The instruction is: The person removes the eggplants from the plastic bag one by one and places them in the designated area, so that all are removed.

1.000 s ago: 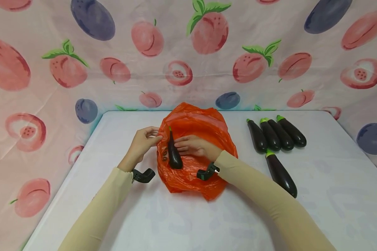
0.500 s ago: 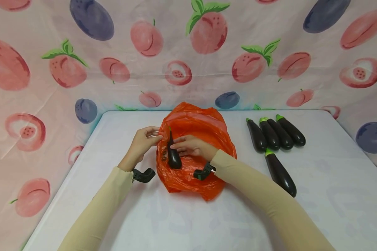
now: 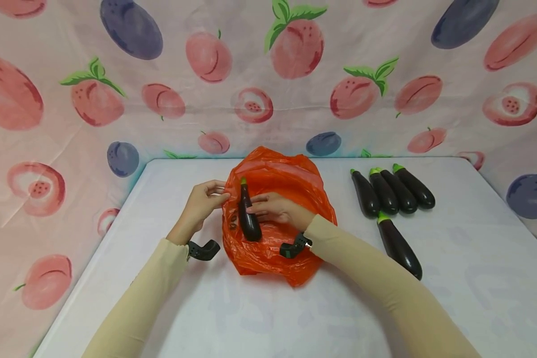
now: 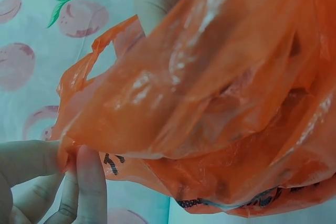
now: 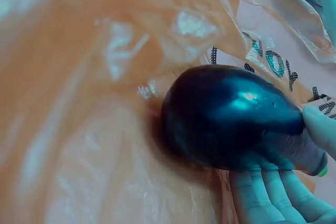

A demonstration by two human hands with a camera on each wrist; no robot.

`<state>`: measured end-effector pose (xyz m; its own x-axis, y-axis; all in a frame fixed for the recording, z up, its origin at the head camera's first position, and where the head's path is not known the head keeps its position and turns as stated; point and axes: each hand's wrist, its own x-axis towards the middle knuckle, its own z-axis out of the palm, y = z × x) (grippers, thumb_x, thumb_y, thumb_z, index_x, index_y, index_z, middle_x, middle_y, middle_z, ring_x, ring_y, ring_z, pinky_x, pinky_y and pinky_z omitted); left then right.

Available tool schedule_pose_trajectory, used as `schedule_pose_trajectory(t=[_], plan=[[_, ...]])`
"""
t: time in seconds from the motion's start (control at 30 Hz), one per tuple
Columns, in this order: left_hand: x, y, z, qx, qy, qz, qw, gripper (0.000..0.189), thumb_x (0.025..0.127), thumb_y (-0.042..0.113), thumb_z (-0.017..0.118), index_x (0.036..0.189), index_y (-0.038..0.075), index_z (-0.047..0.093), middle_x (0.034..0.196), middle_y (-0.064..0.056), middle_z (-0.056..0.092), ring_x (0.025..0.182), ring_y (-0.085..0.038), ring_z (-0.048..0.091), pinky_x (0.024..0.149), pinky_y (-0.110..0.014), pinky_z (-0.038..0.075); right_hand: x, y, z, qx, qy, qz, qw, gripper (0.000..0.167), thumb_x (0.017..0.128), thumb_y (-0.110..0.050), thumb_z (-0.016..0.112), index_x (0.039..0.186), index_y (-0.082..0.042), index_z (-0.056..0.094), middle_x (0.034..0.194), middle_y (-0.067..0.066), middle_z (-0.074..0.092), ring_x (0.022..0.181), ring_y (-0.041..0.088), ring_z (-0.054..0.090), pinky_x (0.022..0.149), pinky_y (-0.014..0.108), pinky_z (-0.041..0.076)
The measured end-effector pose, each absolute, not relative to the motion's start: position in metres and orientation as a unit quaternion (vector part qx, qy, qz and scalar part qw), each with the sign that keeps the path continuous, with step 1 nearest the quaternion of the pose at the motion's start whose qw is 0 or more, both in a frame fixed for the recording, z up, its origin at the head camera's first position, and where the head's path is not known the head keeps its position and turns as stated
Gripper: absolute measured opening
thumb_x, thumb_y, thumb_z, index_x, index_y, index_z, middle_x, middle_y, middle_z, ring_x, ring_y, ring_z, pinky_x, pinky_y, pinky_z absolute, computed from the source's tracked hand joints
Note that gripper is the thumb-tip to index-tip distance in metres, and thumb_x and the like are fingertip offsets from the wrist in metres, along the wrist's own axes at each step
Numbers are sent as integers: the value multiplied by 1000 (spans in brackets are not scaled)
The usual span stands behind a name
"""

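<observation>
An orange plastic bag (image 3: 291, 199) lies on the table with its mouth spread wide. My left hand (image 3: 202, 204) pinches the bag's left edge between thumb and fingers (image 4: 92, 187). Inside the bag's mouth is a dark purple eggplant (image 3: 249, 226), its green stem end pointing away from me. Reaching in from the right, my right hand (image 3: 275, 208) grips this eggplant around its narrower part. The right wrist view has the thumb (image 5: 320, 127) on one side of it and the fingers on the other, with the round bottom end bare. Dark lettering shows on the bag.
Several more eggplants (image 3: 387, 194) lie side by side at the back right of the white table (image 3: 465, 308). Another eggplant (image 3: 400, 248) lies nearer, beside my right sleeve (image 3: 376, 278). A fruit-patterned cloth (image 3: 170, 129) hangs behind and left of the table.
My right hand has moved left against the eggplant and taken hold of it. The eggplant has shifted slightly to the right and turned a little. My left hand stays at the bag's edge.
</observation>
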<state>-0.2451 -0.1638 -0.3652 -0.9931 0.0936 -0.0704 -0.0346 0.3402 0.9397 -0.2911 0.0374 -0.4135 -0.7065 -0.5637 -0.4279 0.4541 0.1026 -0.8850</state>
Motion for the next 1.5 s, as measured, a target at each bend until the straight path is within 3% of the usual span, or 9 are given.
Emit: schedule_pose_trajectory(t=[0.43, 0.7, 0.97, 1.5], plan=[[-245, -165, -366, 6, 820, 569, 59, 34, 92, 13, 59, 122, -2, 56, 112, -22, 61, 75, -3, 63, 80, -27, 57, -287, 51, -410, -46, 607, -688, 395, 51, 93, -5, 54, 141, -4, 37, 141, 19, 46, 120, 35, 54, 106, 49, 39], [-244, -165, -365, 11, 819, 571, 56, 35, 91, 13, 59, 122, -3, 56, 110, -21, 61, 76, -3, 63, 80, -26, 57, -283, 63, -407, -98, 607, -679, 402, 45, 95, -7, 52, 139, -4, 43, 141, 16, 47, 119, 32, 56, 106, 48, 40], [-245, -166, -365, 9, 819, 571, 53, 34, 91, 12, 59, 121, -3, 57, 108, -20, 61, 75, -4, 63, 78, -24, 57, -282, 67, -399, -79, 623, -677, 384, 47, 94, -4, 51, 139, 3, 40, 143, 22, 43, 122, 34, 52, 107, 46, 39], [-245, -167, -366, 12, 817, 574, 51, 33, 91, 12, 59, 120, -3, 57, 108, -20, 61, 74, -3, 63, 78, -25, 57, -281, 84, -379, -79, 682, -633, 357, 50, 93, -5, 55, 140, 0, 41, 138, 23, 48, 124, 36, 52, 105, 45, 41]])
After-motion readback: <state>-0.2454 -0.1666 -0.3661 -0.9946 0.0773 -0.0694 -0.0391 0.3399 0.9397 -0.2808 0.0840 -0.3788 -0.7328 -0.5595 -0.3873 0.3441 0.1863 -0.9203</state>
